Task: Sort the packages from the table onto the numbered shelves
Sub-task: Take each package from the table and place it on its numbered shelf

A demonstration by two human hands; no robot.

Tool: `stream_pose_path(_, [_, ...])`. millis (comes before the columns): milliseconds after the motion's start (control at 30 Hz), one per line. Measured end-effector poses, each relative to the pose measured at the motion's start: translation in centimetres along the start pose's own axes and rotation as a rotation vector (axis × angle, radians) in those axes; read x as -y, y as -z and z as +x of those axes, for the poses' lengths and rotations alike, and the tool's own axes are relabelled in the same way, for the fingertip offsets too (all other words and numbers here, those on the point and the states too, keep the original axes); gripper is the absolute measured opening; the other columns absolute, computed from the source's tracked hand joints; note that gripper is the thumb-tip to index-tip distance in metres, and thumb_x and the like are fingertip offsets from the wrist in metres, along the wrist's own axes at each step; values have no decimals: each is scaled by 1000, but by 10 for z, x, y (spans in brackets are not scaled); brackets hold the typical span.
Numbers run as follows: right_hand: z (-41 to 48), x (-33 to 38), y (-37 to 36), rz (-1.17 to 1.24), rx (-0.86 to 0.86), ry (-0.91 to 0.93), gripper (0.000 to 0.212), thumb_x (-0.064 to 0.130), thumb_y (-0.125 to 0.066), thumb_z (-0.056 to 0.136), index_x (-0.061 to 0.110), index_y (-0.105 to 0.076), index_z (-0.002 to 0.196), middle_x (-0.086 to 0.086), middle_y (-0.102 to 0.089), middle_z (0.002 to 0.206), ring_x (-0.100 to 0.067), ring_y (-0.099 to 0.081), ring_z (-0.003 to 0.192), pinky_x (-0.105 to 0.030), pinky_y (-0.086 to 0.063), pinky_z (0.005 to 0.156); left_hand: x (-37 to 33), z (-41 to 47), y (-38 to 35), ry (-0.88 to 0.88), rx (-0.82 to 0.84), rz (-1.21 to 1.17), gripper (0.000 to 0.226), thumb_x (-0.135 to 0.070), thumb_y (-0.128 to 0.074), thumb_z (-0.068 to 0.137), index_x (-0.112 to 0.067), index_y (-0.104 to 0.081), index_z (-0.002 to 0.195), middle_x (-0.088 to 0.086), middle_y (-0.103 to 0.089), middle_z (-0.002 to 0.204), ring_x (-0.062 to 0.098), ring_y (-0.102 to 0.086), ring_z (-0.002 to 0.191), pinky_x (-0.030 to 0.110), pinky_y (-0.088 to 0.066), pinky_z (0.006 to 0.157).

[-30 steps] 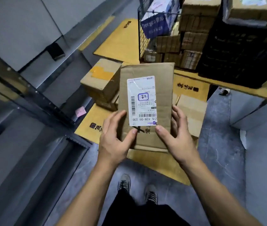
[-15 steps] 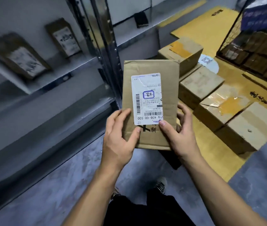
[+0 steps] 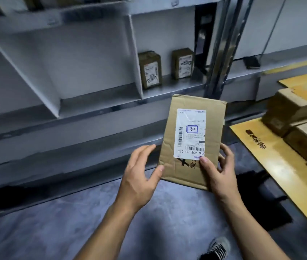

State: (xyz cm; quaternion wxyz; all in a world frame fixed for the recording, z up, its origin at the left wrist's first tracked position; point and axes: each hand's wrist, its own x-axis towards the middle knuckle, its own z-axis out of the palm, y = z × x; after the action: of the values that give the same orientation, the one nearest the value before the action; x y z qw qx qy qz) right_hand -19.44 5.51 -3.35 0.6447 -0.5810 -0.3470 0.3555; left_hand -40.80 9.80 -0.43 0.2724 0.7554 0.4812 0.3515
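A flat brown cardboard package [image 3: 212,117] with a white shipping label marked 22 is held upright in front of the grey metal shelves [image 3: 96,102]. My right hand [image 3: 217,172] grips its lower right corner, thumb on the label and fingers behind. My left hand [image 3: 139,175] has its fingers spread and only its thumb tip touches the package's lower left edge. Two small brown labelled packages [image 3: 149,69] [image 3: 183,63] stand upright in the shelf bay just beyond.
A white divider [image 3: 135,59] splits the shelf into bays. At the right, several cardboard boxes [image 3: 295,107] sit on a yellow sheet [image 3: 272,158]. A metal upright [image 3: 222,44] stands behind the package. Grey floor lies below, with my shoe [image 3: 218,248].
The view has swung left from the stacked boxes to face the shelves. My left hand has loosened from gripping the package; now just its thumb touches the edge.
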Motion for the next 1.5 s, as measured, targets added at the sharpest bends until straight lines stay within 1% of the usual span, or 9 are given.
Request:
stream_pose_path(200, [-47, -12, -98, 73, 146, -77, 54, 36, -74, 73, 55, -48, 116, 6, -59, 130, 3, -67, 98, -19, -53, 75, 62, -57, 99, 146, -61, 99, 53, -43, -57, 87, -30, -49, 138, -20, -44, 132, -4, -41, 125, 3, -27, 100])
stream_pose_path(333, [-63, -13, -148, 55, 254, -82, 57, 36, -74, 73, 53, -47, 121, 9, -60, 128, 1, -66, 103, -28, -52, 84, 87, -81, 140, 216, -107, 139, 54, -45, -55, 87, -30, -48, 138, -19, -43, 135, -5, -38, 126, 2, -23, 100])
stream_pose_path(533, [-68, -16, -216, 46, 404, -79, 59, 32, -80, 76, 49, -48, 123, 11, -63, 127, -12, -62, 117, -47, -50, 102, 131, -101, 188, 351, -140, 397, 56, -47, -50, 88, -27, -46, 140, -10, -44, 137, 12, -41, 125, 30, -36, 106])
stream_pose_path(600, [-68, -18, -239, 43, 452, -85, 58, 31, -83, 78, 54, -49, 119, 15, -64, 124, -13, -62, 118, -49, -50, 102, 145, -105, 207, 413, -122, 493, 54, -44, -51, 92, -28, -42, 142, -10, -42, 140, 15, -39, 126, 31, -34, 107])
stream_pose_path(933, [-28, -35, -396, 28, 663, -64, 60, 42, -83, 76, 56, -47, 122, 17, -59, 130, -10, -59, 120, -46, -50, 102, 228, -63, 315, 567, -102, 798, 55, -47, -44, 95, -30, -33, 146, -9, -38, 143, 19, -37, 127, 36, -32, 104])
stream_pose_path(1067, [-6, -37, -467, 19, 722, -37, 62, 51, -79, 69, 61, -46, 121, 21, -57, 132, -10, -58, 122, -48, -49, 105, 257, -38, 350, 615, -122, 796, 54, -46, -42, 97, -30, -29, 147, -8, -34, 147, 18, -34, 131, 36, -30, 107])
stream_pose_path(1167, [4, -38, -518, 18, 781, -11, 77, 58, -78, 65, 50, -43, 133, 19, -54, 135, -13, -59, 122, -51, -50, 102, 278, -31, 373, 648, -162, 757, 54, -45, -42, 97, -30, -28, 147, -8, -34, 147, 16, -33, 132, 36, -29, 109])
stream_pose_path(1400, [12, -47, -637, -38, 834, 97, 77, 41, -77, 75, 34, -41, 142, 10, -50, 141, 7, -52, 121, -22, -45, 105, 331, -10, 433, 666, -221, 700, 54, -44, -45, 97, -31, -30, 147, -10, -35, 147, 15, -32, 133, 34, -28, 109])
stream_pose_path(1500, [20, -59, -694, -79, 800, 137, 83, 53, -77, 72, 36, -39, 144, 6, -45, 146, -4, -48, 130, -36, -41, 112, 367, 5, 465, 632, -225, 699, 54, -44, -45, 96, -30, -33, 146, -10, -37, 145, 15, -35, 130, 34, -29, 109])
